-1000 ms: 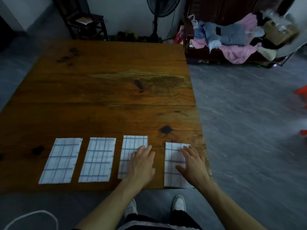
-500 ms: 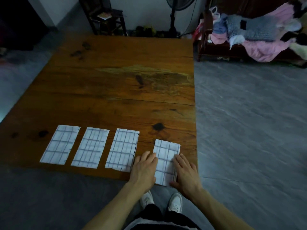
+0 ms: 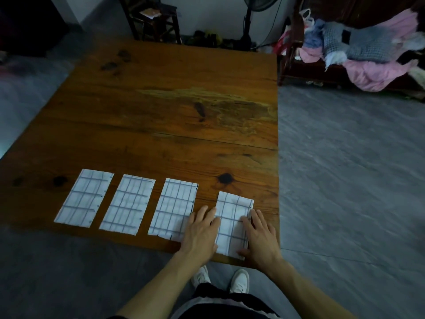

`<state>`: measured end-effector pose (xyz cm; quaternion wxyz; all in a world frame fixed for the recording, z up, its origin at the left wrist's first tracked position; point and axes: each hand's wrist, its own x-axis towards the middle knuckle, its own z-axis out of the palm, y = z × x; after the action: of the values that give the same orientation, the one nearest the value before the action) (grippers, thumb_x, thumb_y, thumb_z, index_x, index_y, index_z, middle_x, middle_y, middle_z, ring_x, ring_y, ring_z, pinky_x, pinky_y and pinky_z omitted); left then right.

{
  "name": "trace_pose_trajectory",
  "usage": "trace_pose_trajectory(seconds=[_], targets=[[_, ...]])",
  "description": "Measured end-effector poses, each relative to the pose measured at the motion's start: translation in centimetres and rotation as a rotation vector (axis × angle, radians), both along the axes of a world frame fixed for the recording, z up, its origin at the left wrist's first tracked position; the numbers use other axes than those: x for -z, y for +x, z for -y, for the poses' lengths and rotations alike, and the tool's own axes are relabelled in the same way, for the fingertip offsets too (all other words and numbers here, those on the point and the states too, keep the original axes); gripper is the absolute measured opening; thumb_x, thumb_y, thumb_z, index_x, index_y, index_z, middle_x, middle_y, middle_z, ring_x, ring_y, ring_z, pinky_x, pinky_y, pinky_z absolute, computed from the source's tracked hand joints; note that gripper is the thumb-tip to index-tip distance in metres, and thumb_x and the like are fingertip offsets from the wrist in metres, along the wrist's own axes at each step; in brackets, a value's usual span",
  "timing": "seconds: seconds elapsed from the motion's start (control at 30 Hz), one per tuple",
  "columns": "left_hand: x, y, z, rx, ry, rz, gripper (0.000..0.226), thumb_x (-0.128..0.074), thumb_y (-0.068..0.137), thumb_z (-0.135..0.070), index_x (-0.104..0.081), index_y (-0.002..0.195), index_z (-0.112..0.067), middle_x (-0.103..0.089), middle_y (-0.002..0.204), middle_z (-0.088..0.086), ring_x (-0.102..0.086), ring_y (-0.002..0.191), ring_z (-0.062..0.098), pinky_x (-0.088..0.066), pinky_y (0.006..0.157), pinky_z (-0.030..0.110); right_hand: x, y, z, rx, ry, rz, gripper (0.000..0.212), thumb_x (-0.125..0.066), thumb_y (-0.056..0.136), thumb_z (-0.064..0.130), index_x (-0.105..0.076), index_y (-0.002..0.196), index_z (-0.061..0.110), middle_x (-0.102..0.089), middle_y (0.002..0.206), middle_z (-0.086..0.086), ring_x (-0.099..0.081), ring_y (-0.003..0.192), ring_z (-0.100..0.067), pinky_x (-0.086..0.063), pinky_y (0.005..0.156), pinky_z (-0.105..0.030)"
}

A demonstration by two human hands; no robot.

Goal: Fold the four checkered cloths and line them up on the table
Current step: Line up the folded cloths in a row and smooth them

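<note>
Near right corner of the third white blue-checked folded cloth [image 3: 173,207] hidden under the left hand [image 3: 200,233], right edge of the fourth white blue-checked folded cloth [image 3: 231,221] under the right hand [image 3: 261,238], black standing fan [image 3: 249,18] cut off by the top edge, pile of pink and grey clothes [image 3: 365,51] cut off at right

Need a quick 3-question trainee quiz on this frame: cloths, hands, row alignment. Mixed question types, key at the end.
1. True or false: all four folded cloths lie level in one row on the table.
2. Multiple choice: the left hand rests
A) flat, between the third cloth and the rightmost cloth
B) on the leftmost cloth
C) off the table
3. Short answer: where is the right hand relative to the rightmost cloth?

Key:
1. False: the rightmost cloth sits nearer the table's front edge than the other three.
2. A
3. Along its right edge, fingers flat.
</note>
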<state>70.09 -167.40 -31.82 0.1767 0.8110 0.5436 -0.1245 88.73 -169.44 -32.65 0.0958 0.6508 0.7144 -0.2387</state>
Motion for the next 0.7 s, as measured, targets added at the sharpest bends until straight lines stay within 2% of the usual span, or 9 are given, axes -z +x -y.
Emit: trace_pose_trajectory(seconds=[0.33,0.57,0.63,0.7], targets=[[-0.1,-1.1,-2.4,0.005,0.033,-0.029,0.072,-0.067,0.087,-0.039,-0.034,0.148,-0.021,-0.018,0.163,0.003,-0.009,0.15,0.029,-0.015,0.119,0.049,-0.2,-1.1,-2.9,0.002,0.019,-0.033,0.093,-0.074,0.079,0.044,-0.018,0.151,0.024,-0.004,0.163,-0.007,0.005,0.151,-0.028,-0.01,0.121,-0.045],[0.0,-1.0,-1.6,0.012,-0.014,-0.046,0.092,-0.063,0.085,-0.056,-0.016,0.155,-0.018,-0.004,0.166,0.005,0.0,0.151,0.03,-0.007,0.121,0.052,-0.3,-1.2,-2.2,0.067,0.02,-0.055,0.091,-0.074,0.078,0.044,-0.02,0.15,0.025,-0.005,0.163,-0.007,0.004,0.151,-0.029,-0.011,0.12,-0.047],[-0.2,-1.0,-1.6,-0.016,0.016,-0.006,0.086,-0.056,0.089,-0.058,-0.017,0.155,-0.019,-0.004,0.166,0.005,0.001,0.152,0.028,-0.005,0.12,0.05,-0.5,-1.5,-2.3,0.089,0.092,-0.091,0.086,-0.072,0.08,0.042,-0.023,0.149,0.025,-0.008,0.163,-0.006,0.002,0.152,-0.027,-0.012,0.12,-0.046],[-0.4,-0.9,-1.4,-0.042,0.084,0.042,0.074,-0.05,0.095,-0.05,-0.02,0.155,-0.019,-0.012,0.165,0.005,-0.004,0.151,0.027,-0.009,0.12,0.049,-0.9,-2.0,-3.0,0.04,0.185,-0.116,0.078,-0.067,0.087,0.038,-0.024,0.15,0.024,-0.011,0.164,-0.005,-0.002,0.152,-0.023,-0.011,0.12,-0.042]])
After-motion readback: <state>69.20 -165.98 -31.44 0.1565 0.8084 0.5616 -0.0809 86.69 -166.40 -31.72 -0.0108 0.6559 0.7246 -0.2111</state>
